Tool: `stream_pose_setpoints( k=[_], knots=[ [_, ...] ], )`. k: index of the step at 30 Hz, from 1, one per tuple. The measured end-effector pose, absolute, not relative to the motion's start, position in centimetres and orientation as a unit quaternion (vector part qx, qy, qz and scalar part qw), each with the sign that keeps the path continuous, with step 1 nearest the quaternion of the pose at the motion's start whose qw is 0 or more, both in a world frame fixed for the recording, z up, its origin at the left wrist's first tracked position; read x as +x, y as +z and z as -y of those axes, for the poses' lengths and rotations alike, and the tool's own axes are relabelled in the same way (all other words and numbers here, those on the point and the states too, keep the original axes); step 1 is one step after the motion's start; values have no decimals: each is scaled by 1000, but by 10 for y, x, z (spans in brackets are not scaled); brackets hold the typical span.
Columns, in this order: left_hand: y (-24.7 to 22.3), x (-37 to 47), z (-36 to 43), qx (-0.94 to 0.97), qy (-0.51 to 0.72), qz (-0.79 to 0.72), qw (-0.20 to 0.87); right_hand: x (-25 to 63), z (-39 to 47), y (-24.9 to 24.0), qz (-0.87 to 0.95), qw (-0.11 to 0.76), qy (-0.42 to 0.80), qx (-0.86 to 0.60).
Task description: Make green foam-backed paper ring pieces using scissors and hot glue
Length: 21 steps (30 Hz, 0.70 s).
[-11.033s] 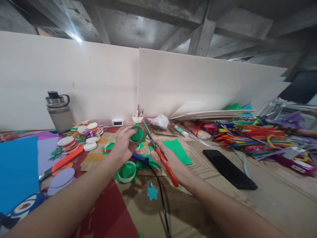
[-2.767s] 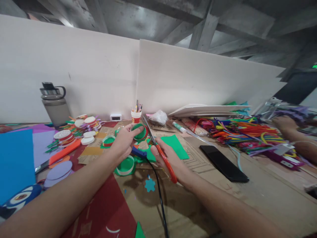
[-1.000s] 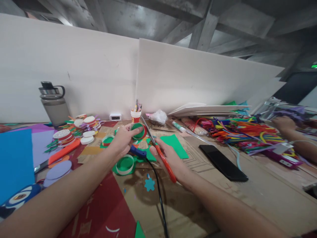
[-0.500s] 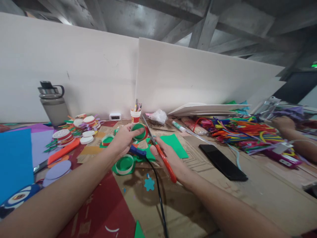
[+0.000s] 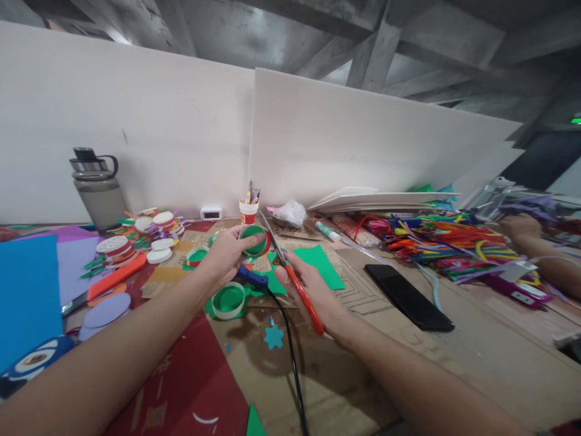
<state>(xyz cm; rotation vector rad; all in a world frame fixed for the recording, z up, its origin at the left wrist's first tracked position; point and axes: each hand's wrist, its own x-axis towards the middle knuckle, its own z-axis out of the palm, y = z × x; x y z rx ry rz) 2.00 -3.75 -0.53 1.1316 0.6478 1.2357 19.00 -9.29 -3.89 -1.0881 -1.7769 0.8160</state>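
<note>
My left hand (image 5: 227,254) grips a short red-and-white paper cup ring (image 5: 265,243) whose round opening shows green inside. In my right hand (image 5: 311,284) is a pair of scissors (image 5: 302,293) with red handles, its blades pointing up and away beside the ring. Whether the blades touch the ring I cannot tell. Below my left hand lies another ring (image 5: 228,301) on green foam sheet, and a third ring (image 5: 196,257) sits behind my wrist. A blue glue gun (image 5: 252,277) with a black cord lies between my hands. A green sheet (image 5: 320,266) is beyond my right hand.
A grey bottle (image 5: 97,194) stands back left near stacked paper pieces and an orange box cutter (image 5: 117,278). A black phone (image 5: 408,297) lies right, before a heap of coloured pipe cleaners (image 5: 445,242). Another person's hand (image 5: 520,227) is at far right. A blue flower cutout (image 5: 273,336) lies in front.
Almost nothing differs. The ring in my left hand has turned very slightly, and my right hand with the scissors stays beside it.
</note>
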Motion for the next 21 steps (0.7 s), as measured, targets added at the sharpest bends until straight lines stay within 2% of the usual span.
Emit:
stream_pose_setpoints(
  k=[21],
  knots=[
    [-10, 19, 32, 467, 561, -283, 622, 188, 95, -36, 699, 439, 349, -444]
  ],
)
